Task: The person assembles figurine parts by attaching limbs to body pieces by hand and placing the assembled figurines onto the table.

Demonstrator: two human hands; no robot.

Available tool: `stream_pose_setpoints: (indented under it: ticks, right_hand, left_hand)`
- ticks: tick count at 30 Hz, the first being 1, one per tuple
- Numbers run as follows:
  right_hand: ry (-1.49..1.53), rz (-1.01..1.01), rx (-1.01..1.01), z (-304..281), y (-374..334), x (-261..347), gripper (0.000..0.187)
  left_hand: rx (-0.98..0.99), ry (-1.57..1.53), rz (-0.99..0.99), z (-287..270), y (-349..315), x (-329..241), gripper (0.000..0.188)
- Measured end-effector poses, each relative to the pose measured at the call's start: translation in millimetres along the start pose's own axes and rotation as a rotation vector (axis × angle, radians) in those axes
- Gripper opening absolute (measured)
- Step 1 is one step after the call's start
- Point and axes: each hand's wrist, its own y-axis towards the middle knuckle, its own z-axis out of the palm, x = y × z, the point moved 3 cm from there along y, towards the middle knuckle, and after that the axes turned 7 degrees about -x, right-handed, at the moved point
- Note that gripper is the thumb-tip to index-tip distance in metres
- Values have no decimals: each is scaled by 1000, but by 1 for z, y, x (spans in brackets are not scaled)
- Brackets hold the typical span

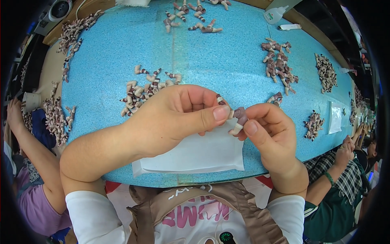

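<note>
My left hand pinches a small doll limb between thumb and fingers; its dark-and-cream striped end shows above the thumb. Opposite it, my right hand grips a small mauve doll body with a cream limb pointing down. Limb and body meet between the two hands, though the fingers partly cover the joint. Below them lies a white sheet or flat tray. A pile of loose cream-and-brown striped limbs sits just beyond my left hand. Another mauve doll piece rests behind my right hand.
The blue tabletop carries a cluster of mauve bodies at right, joined figures at the far side, and limb heaps along the left. A squeeze bottle stands far right. People sit on both sides.
</note>
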Motion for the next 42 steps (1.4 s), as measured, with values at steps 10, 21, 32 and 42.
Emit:
stream_pose_setpoints:
  ticks: [10, 21, 32, 42]
  right_hand:
    - [-61, 7, 15, 1, -2, -2, 14]
    - [-369, -294, 143, 8, -2, -2, 15]
    - [-601, -579, 225, 12, -6, 12, 13]
    - [-731, -633, 275, 12, -5, 6, 11]
  left_hand:
    - [-37, 218, 210, 2, -8, -3, 14]
    - [-70, 512, 481, 5, -5, -7, 13]
    - [115, 1108, 900, 15, -11, -5, 19]
    - [134, 1180, 876, 14, -9, 2, 19]
